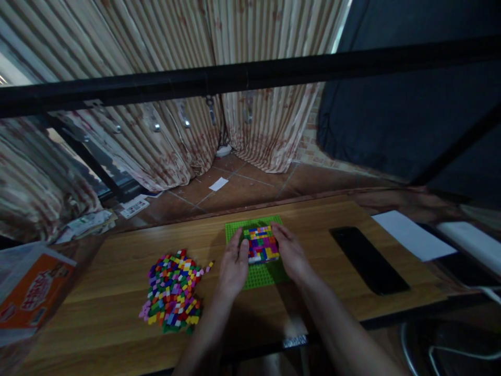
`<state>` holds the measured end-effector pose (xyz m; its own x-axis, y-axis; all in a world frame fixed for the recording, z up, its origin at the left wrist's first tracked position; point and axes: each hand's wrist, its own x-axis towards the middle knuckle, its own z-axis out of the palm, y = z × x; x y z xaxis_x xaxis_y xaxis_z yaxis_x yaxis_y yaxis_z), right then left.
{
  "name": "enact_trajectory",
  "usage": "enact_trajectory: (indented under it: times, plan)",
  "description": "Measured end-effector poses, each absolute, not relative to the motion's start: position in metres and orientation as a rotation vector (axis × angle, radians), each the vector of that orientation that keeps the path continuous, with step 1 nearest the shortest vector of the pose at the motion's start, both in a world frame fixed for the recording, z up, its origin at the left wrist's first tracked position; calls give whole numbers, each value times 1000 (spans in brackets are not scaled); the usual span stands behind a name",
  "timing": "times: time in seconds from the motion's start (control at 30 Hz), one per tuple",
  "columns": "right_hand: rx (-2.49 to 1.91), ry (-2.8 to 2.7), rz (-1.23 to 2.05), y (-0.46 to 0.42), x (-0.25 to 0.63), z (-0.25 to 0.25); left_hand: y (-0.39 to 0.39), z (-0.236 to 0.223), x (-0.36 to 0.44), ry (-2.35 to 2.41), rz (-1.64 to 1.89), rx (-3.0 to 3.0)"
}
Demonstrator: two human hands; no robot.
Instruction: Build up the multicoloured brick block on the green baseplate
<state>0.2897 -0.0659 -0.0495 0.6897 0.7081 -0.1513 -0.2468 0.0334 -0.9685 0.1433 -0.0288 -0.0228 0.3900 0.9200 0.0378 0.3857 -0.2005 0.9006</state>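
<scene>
A block of joined multicoloured toy bricks point(263, 243) sits over the green studded baseplate point(266, 278) on the wooden table. My left hand point(235, 261) grips the block's left side, its thumb along the edge. From the right, my right hand point(288, 250) presses against the opposite side, fingers at the far corner. Both hands are closed round the block. Whether its underside touches the baseplate cannot be made out. A heap of loose coloured bricks point(174, 290) lies to the left of my left hand, with a few strays at its right edge.
On the table's right part lies a black phone-like slab point(368, 258). Beyond it are a white sheet point(413, 235) and a white box-shaped object point(472, 245). An orange-and-white package point(33, 292) stands at the left. A dark metal bar point(250, 75) crosses before the curtains.
</scene>
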Motion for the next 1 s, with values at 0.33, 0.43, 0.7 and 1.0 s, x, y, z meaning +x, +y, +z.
enact_trajectory:
  times: [0.33, 0.43, 0.7, 1.0]
  plan:
    - [-1297, -509, 794, -66, 286, -53, -18, -47, 175, 1082, 1024, 1317]
    - [-1304, -519, 796, -68, 286, -54, -22, -48, 176, 1051, 1052, 1262]
    - [-1294, -542, 841, -76, 289, -55, -33, -45, 171, 1018, 1072, 1196]
    - [-1424, -708, 831, -82, 298, -65, -50, -47, 170, 1147, 1102, 1264]
